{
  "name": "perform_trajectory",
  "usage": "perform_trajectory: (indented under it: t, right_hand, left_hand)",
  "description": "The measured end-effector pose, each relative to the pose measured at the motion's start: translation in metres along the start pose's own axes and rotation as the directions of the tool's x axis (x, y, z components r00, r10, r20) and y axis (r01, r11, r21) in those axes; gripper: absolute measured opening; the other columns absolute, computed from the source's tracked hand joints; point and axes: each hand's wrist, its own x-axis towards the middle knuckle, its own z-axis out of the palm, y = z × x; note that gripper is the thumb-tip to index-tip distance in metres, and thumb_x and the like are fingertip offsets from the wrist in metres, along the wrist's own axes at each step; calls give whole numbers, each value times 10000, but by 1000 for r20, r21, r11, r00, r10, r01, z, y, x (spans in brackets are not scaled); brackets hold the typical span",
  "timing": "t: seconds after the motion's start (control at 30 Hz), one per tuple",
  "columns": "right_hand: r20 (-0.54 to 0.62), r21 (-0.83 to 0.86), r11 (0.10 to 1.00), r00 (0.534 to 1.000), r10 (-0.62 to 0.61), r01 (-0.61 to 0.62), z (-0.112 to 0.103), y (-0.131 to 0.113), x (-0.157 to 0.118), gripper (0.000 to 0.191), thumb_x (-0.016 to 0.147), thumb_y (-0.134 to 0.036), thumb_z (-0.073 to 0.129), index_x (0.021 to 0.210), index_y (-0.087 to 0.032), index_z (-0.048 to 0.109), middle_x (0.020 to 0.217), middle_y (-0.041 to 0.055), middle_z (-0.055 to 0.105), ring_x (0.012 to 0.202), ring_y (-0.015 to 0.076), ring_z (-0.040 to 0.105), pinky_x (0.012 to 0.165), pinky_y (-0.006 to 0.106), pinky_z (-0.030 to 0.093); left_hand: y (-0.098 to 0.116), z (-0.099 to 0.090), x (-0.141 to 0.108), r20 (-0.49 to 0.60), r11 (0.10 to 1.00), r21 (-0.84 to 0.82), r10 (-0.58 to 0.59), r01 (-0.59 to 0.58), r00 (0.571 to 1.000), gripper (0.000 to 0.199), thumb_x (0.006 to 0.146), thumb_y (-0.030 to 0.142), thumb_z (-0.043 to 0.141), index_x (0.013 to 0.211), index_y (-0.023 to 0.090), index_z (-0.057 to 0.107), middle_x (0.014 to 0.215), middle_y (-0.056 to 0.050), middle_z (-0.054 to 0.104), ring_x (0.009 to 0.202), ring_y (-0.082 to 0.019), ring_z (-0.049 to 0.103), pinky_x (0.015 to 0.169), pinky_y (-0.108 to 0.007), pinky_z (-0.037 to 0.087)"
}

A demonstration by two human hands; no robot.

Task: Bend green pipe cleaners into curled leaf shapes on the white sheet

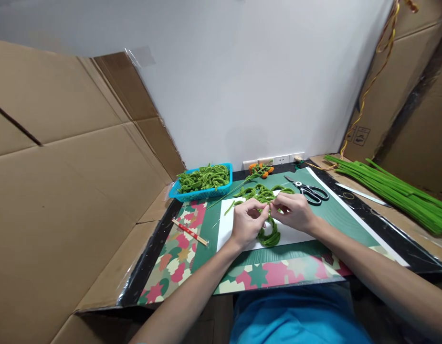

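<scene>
As fingertips meet, both hands [269,217] pinch fuzzy green stems [269,237].

— Room on the left?
— Some, over the mat [344,217] in front of the chopsticks [190,232]; basket [201,193] behind, tall cardboard [63,200] along that side.
— Middle?
— Blocked low down by left hand [247,223], right hand [295,211] and green loops [270,238].
— And the right?
— Bare mat between scissors [316,193] and right forearm [378,267]; stems [393,193] farther out.
— Far side?
— Flowers [261,170] low down, then the wall [260,81]; open air above the basket.
</scene>
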Motion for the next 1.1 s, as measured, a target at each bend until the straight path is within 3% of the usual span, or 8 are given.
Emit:
perform_trajectory:
  t: [0.27, 0.63, 0.87, 1.0, 1.1]
  right_hand:
    - [-39, 7, 999, 999, 37, -37, -7, 2, 1, 264, 906, -151, 620, 699, -238, 481, 594, -35, 561, 466, 100, 438, 484, 258, 347]
    - [-35, 28, 999, 998, 43, -42, -5, 0, 1, 202, 874, -127, 620, 739, -235, 516, 597, -41, 540, 484, 104, 439, 490, 255, 346]
    - [8, 21, 999, 1000, 27, -28, -5, -1, -1, 113, 900, -163, 624, 813, -233, 608, 624, -18, 605, 492, 119, 493, 505, 269, 377]
    - [55, 67, 998, 998, 16, -20, -5, -2, -2, 86, 979, -215, 597, 1038, -210, 660, 750, 29, 697, 533, 135, 553, 537, 278, 429]
    - [65, 76, 996, 997, 35, -40, -3, -3, -3, 94, 1021, -210, 554, 999, -206, 646, 720, 15, 681, 520, 129, 541, 532, 275, 408]
  left_hand:
    - [1, -5, 1, -47, 982, 162, 110, -101, 993, 186, 915, 364, 753, 931, 184, 797, 870, -57, 780, 545, -99, 603, 491, -215, 464]
    - [3, -15, 2, 81, 936, 250, 233, -246, 969, 169, 930, 342, 727, 985, 188, 771, 951, -71, 778, 562, -102, 601, 510, -233, 481]
    - [0, -10, 2, 24, 957, 230, 178, -178, 984, 186, 946, 363, 701, 920, 189, 760, 876, -48, 761, 557, -99, 587, 522, -227, 463]
    - [2, -8, 1, -2, 990, 120, 76, -75, 997, 213, 949, 391, 695, 931, 185, 746, 887, -45, 749, 565, -102, 594, 514, -225, 457]
    - [4, -6, 1, 35, 999, 52, 3, -5, 999, 230, 938, 409, 706, 930, 182, 733, 835, -33, 731, 547, -107, 601, 500, -225, 452]
